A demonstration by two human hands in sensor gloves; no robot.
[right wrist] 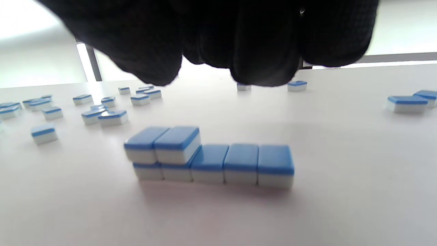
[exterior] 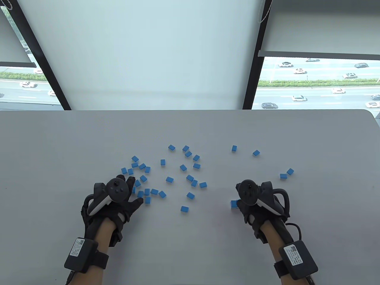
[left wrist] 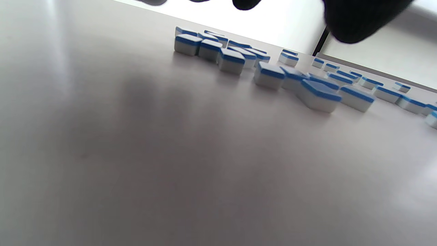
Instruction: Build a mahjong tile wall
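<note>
Several loose blue-backed mahjong tiles [exterior: 169, 179] lie scattered over the middle of the white table [exterior: 59, 142]. A short tile wall [right wrist: 208, 160] shows in the right wrist view: a row of tiles with two more stacked on its left end. In the table view only its left end [exterior: 234, 204] shows beside my right hand [exterior: 242, 204]. That hand's fingers [right wrist: 259, 61] hang just above the wall and hold nothing. My left hand [exterior: 135, 190] is spread over the left cluster of tiles [left wrist: 269, 73], its fingertips [left wrist: 355, 20] above them, holding nothing.
Two tiles [exterior: 283, 175] lie to the right of my right hand, and two more [exterior: 256, 153] farther back. The table's far edge [exterior: 190, 110] runs under a window with blinds. Bare table lies in front of both hands.
</note>
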